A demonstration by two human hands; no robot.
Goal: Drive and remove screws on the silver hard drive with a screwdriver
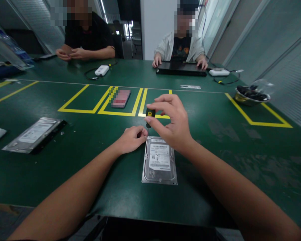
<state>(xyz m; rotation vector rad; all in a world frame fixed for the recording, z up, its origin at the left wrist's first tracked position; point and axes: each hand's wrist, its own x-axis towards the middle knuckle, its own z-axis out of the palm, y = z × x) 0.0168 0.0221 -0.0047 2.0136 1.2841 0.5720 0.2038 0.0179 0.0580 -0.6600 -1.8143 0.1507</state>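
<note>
A silver hard drive (159, 160) with a white label lies flat on the green table in front of me. My right hand (174, 120) grips a short screwdriver (150, 114) by its dark handle with a yellow mark. The screwdriver stands upright, its tip pointing down at the far left corner of the drive. Beside that corner, my left hand (132, 139) is closed in a pinch, fingertips close to the tip. Whatever lies between those fingertips is hidden.
Another hard drive (35, 134) lies at the left. Yellow tape (77, 110) marks the table (95, 187); a phone (120, 98) lies there. At right stands a bowl of dark items (252, 95). Across the table sit two people, one with hands on a black laptop (182, 68).
</note>
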